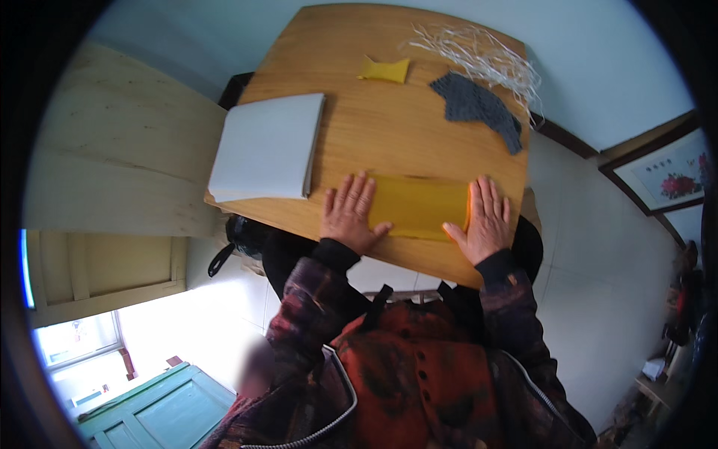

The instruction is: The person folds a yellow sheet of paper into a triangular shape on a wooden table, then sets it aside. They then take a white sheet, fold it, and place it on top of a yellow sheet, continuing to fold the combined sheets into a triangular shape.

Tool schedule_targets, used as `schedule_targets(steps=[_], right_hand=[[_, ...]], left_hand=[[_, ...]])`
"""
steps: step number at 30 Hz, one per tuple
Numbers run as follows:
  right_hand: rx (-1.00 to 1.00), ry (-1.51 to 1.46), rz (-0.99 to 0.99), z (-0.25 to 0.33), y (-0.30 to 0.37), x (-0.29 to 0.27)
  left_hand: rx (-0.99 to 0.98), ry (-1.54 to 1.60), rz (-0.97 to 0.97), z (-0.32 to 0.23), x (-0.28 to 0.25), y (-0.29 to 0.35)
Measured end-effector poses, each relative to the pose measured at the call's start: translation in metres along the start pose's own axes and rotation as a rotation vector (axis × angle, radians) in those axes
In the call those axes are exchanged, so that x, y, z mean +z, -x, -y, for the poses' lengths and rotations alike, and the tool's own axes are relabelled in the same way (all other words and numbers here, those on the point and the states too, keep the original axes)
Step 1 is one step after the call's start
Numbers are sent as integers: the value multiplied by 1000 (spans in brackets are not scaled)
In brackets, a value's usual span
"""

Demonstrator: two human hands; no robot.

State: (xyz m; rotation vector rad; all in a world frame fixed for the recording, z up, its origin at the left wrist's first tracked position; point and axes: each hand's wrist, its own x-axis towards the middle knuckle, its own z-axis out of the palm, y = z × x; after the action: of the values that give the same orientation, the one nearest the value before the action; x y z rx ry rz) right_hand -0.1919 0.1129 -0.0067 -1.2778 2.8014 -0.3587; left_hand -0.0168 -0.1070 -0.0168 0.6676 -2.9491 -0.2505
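A flat, amber-yellow rectangular sheet (420,207) lies near the table's front edge; its material is hard to make out. My left hand (350,213) rests palm down at its left end, fingers stretched out and thumb on the lower corner. At the opposite end my right hand (486,221) also lies flat, its fingers pointing away from me. An orange glow shows along that hand's inner edge.
The wooden table (359,135) bears a stack of large white sheets (265,150) on the left. Farther back are a small yellow scrap (385,70), a dark grey textured piece (476,108) and a tangle of white strands (482,60). A pale wooden panel (123,142) stands left of the table.
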Motion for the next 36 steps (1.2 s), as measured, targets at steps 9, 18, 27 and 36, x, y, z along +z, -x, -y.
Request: schedule_targets(steps=[9, 18, 27, 36], right_hand=[[11, 21, 86, 0, -2, -5], [5, 118, 60, -3, -4, 2], [10, 58, 66, -2, -2, 3], [-41, 117, -37, 27, 2, -6]], left_hand=[[-96, -71, 139, -5, -27, 2], [326, 326, 153, -102, 27, -5], [287, 57, 177, -15, -18, 53], [241, 26, 103, -5, -14, 63]])
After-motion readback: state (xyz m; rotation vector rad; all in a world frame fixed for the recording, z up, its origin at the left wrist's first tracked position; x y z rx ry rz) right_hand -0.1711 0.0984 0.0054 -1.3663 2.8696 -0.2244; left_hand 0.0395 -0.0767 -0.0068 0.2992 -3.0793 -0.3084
